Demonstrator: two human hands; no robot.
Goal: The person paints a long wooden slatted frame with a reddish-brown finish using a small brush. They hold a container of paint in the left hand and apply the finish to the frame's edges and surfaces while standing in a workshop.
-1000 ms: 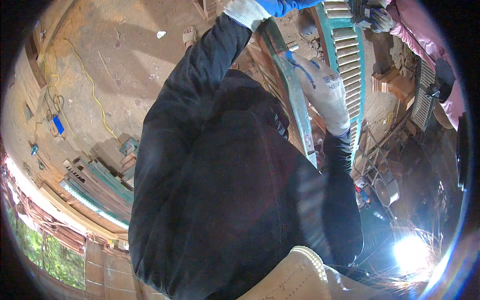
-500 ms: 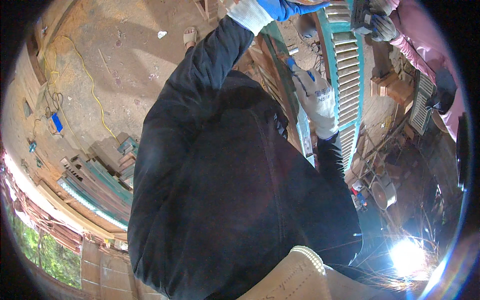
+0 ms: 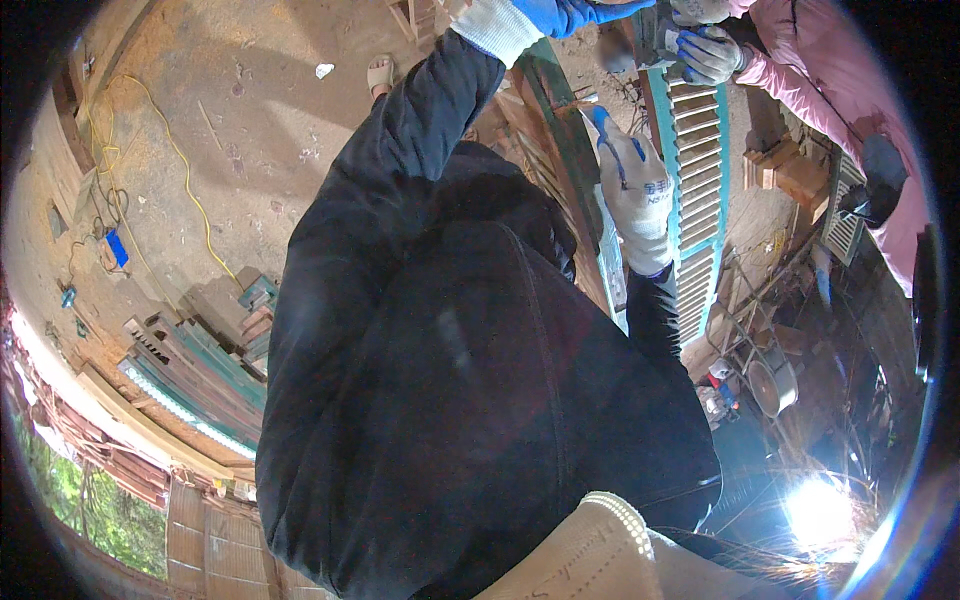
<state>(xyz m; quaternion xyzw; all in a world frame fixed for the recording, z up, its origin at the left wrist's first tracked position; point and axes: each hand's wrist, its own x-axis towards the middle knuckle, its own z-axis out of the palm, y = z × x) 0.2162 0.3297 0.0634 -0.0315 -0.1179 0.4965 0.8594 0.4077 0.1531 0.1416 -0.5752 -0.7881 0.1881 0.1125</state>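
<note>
At the top edge my left hand [image 3: 525, 20], in a white and blue glove, is partly cut off. Its visible fingers stretch rightward, close to a dark tool [image 3: 650, 38]. My right hand [image 3: 635, 195], gloved alike, is between a worn green wooden frame [image 3: 555, 105] and a teal louvered shutter [image 3: 698, 165]. Its fingers are closed, with a small pale piece beside the fingertips; what they hold I cannot make out. A co-worker's grey-gloved hand [image 3: 710, 55] grips the dark tool at the upper end of the louvered shutter.
The co-worker in a pink sleeve [image 3: 790, 95] stands at the upper right. Wooden blocks [image 3: 795, 175], another louvered panel [image 3: 845, 220] and a round drum-like object [image 3: 772, 385] lie right. A yellow cord [image 3: 190, 190] and stacked boards [image 3: 195, 365] are left. Bright light glares at lower right.
The co-worker's hands and dark tool have moved left, onto the upper end of the louvered shutter. My right hand has shifted slightly; my left hand stays nearly in place.
</note>
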